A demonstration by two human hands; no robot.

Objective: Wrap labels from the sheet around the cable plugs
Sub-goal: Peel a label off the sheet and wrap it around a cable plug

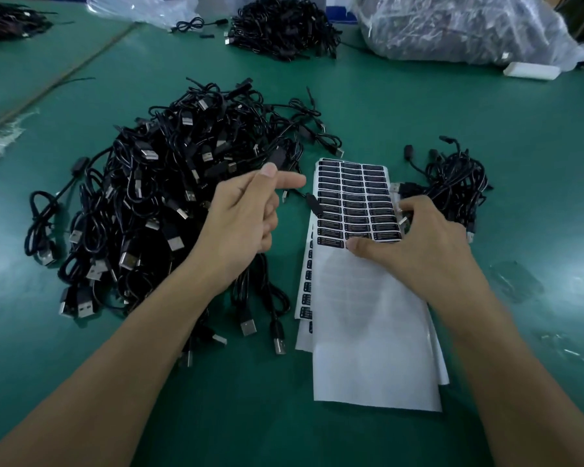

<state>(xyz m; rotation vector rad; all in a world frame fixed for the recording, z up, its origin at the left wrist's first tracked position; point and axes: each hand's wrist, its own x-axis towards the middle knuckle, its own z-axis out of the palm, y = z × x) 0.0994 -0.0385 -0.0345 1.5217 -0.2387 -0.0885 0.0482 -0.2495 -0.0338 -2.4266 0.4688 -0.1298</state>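
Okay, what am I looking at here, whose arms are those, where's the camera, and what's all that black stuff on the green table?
No machine here: a person works with bare hands, and the one picture comes from a camera on their head, looking down. On the green table lie a big pile of black USB cables on the left, a smaller bundle on the right, and between them white sheets; the top sheet has rows of black labels, its lower part bare. The left hand hovers over the big pile; whether it pinches a cable is unclear. The right hand touches the top sheet, thumb at the lowest label row; what it holds, if anything, I cannot tell.
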